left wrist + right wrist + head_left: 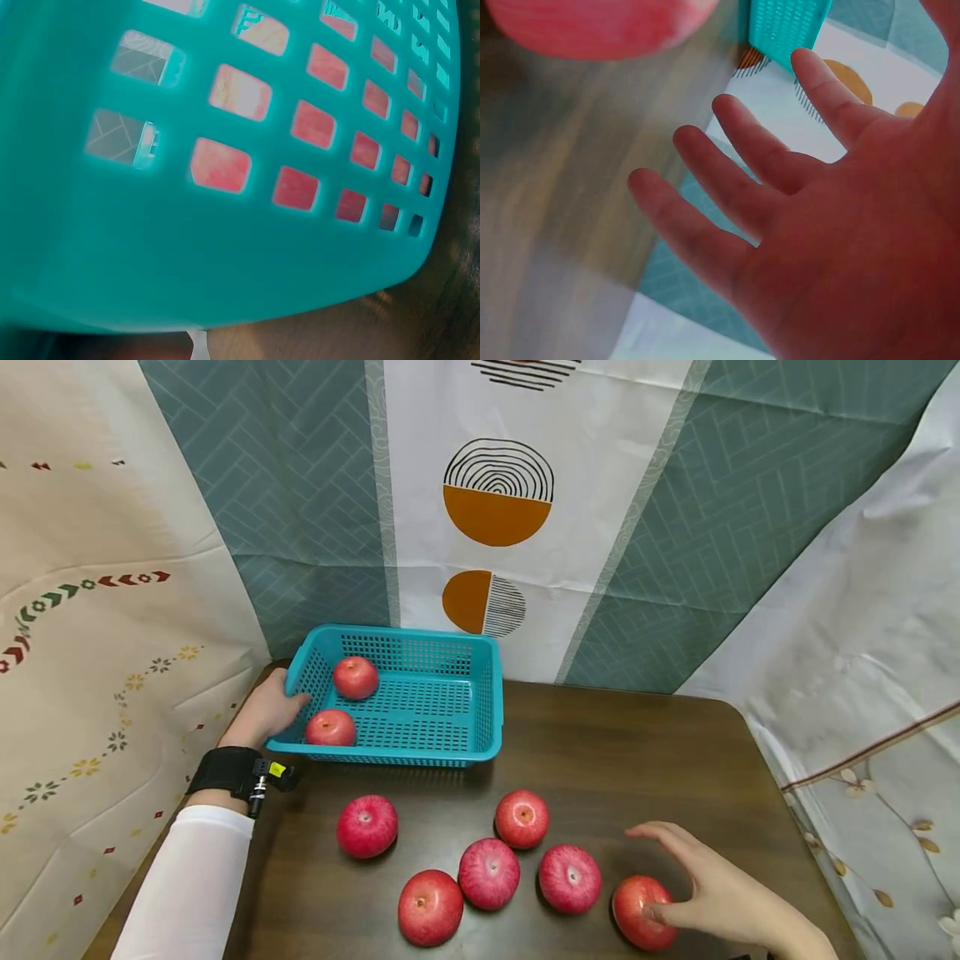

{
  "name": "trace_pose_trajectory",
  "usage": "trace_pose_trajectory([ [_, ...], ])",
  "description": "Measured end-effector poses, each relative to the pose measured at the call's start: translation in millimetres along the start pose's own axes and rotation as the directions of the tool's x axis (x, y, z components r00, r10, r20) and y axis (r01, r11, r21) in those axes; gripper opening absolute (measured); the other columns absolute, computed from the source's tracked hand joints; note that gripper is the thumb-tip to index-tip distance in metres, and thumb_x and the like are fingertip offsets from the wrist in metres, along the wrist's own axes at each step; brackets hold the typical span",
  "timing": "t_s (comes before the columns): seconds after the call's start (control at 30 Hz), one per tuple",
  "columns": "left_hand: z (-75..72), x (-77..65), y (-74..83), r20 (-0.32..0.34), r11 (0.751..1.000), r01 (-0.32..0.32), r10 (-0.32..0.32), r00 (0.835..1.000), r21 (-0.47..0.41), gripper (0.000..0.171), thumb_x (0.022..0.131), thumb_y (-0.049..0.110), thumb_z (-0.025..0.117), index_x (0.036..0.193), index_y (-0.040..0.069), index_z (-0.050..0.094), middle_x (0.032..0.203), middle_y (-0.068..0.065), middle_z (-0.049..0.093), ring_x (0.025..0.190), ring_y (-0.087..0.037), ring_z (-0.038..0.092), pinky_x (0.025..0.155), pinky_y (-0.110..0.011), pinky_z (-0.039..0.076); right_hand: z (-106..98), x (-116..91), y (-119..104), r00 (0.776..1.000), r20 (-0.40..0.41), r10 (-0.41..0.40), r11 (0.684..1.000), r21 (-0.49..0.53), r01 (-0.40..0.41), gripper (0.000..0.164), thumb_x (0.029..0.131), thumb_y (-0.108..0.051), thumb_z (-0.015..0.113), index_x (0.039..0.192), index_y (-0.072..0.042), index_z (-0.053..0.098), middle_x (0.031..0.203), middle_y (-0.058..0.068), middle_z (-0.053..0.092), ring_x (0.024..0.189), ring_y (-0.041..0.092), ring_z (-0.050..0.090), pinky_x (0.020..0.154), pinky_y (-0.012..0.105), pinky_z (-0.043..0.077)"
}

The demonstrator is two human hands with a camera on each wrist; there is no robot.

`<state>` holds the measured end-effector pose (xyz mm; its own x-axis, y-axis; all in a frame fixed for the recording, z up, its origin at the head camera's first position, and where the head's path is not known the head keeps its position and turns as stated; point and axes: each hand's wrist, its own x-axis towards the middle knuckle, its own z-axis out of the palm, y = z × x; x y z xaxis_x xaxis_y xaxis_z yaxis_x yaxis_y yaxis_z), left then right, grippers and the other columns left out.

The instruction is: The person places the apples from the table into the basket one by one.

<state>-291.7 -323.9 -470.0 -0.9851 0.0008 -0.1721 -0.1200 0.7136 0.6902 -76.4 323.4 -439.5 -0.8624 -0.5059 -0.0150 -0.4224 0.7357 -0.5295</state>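
Observation:
My left hand [272, 704] grips the left rim of a teal plastic basket [487, 693], its thumb over the inner side. Two red apples, a rear apple [356, 677] and a front apple [331, 727], sit at the basket's left end. In the left wrist view, the basket wall [180, 247] fills most of the picture, with red showing through its holes. My right hand [720, 893] is spread beside the rightmost apple [637, 910], its thumb overlapping that apple in the head view. The right wrist view shows the right hand's palm [840, 217] with its fingers apart.
More apples lie on the dark wooden table [615, 743] in front of the basket: a left one [367, 827], a front one [431, 907], and several to their right, among them one [570, 878] near my right hand. Patterned cloth [315, 468] hangs behind and at both sides.

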Motion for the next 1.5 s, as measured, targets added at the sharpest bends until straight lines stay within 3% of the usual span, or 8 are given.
trace_pose_trajectory([
  [0.2, -1.0, -0.2, -2.6, -0.015, 1.000, -0.007, 0.008, 1.000, 0.016, 0.065, 0.110, 0.021, 0.053, 0.155, -0.016, 0.024, 0.142, -0.041, 0.047, 0.119, -0.057, 0.056, 0.097, -0.072, 0.052, 18.7, -15.7, 3.9, 0.996, -0.077, -0.039, 0.999, -0.040, 0.036, 0.093, 0.073, -0.027, 0.100, 0.152, -0.035, 0.051, 0.147, -0.013, 0.055, 0.129, 0.009, 0.056, 0.100, 0.020, 0.049],
  [0.4, -0.1, -0.5, -3.8, -0.012, 1.000, -0.009, 0.009, 1.000, 0.003, 0.065, 0.110, 0.022, 0.053, 0.155, -0.015, 0.024, 0.142, -0.041, 0.047, 0.118, -0.057, 0.058, 0.096, -0.071, 0.053, 36.1, -20.3, 13.4, 0.991, -0.104, -0.080, 0.997, -0.004, 0.080, 0.096, 0.066, -0.025, 0.103, 0.149, -0.027, 0.056, 0.146, -0.009, 0.055, 0.127, 0.010, 0.056, 0.100, 0.015, 0.045],
  [0.53, -0.1, -1.5, -2.1, -0.007, 1.000, 0.002, -0.002, 1.000, -0.006, 0.066, 0.111, 0.022, 0.053, 0.156, -0.015, 0.023, 0.143, -0.041, 0.046, 0.119, -0.058, 0.057, 0.095, -0.071, 0.053, 42.9, -21.8, 17.9, 0.991, -0.100, -0.090, 0.996, 0.002, 0.091, 0.096, 0.064, -0.026, 0.104, 0.148, -0.020, 0.058, 0.146, -0.001, 0.054, 0.126, 0.006, 0.053, 0.097, 0.014, 0.046],
  [0.83, 0.2, -0.8, -0.7, -0.004, 1.000, 0.018, -0.018, 1.000, -0.013, 0.065, 0.111, 0.022, 0.053, 0.156, -0.014, 0.023, 0.143, -0.041, 0.046, 0.120, -0.058, 0.057, 0.095, -0.071, 0.053, 49.4, -23.9, 19.6, 0.996, -0.066, -0.053, 0.999, -0.011, 0.052, 0.092, 0.065, -0.033, 0.103, 0.145, -0.022, 0.059, 0.144, 0.007, 0.052, 0.120, 0.011, 0.056, 0.086, 0.025, 0.055],
  [1.2, 1.0, 0.2, 0.0, -0.010, 1.000, 0.011, -0.011, 1.000, -0.010, 0.065, 0.111, 0.022, 0.054, 0.156, -0.015, 0.024, 0.143, -0.041, 0.046, 0.120, -0.058, 0.057, 0.095, -0.071, 0.053, 52.1, -21.6, 17.8, 0.999, -0.036, -0.018, 1.000, 0.023, 0.019, 0.087, 0.066, -0.027, 0.103, 0.142, -0.023, 0.061, 0.140, -0.002, 0.053, 0.115, 0.010, 0.056, 0.084, 0.024, 0.055],
  [1.5, -0.1, -2.3, 1.3, -0.013, 1.000, 0.004, -0.004, 1.000, 0.001, 0.063, 0.111, 0.022, 0.053, 0.154, -0.015, 0.025, 0.141, -0.040, 0.047, 0.118, -0.057, 0.057, 0.096, -0.071, 0.053, 55.3, -18.2, 21.4, 0.999, 0.035, -0.016, 0.999, 0.043, 0.014, 0.084, 0.065, -0.021, 0.100, 0.140, -0.020, 0.063, 0.133, -0.003, 0.055, 0.109, 0.007, 0.057, 0.083, 0.025, 0.055],
])
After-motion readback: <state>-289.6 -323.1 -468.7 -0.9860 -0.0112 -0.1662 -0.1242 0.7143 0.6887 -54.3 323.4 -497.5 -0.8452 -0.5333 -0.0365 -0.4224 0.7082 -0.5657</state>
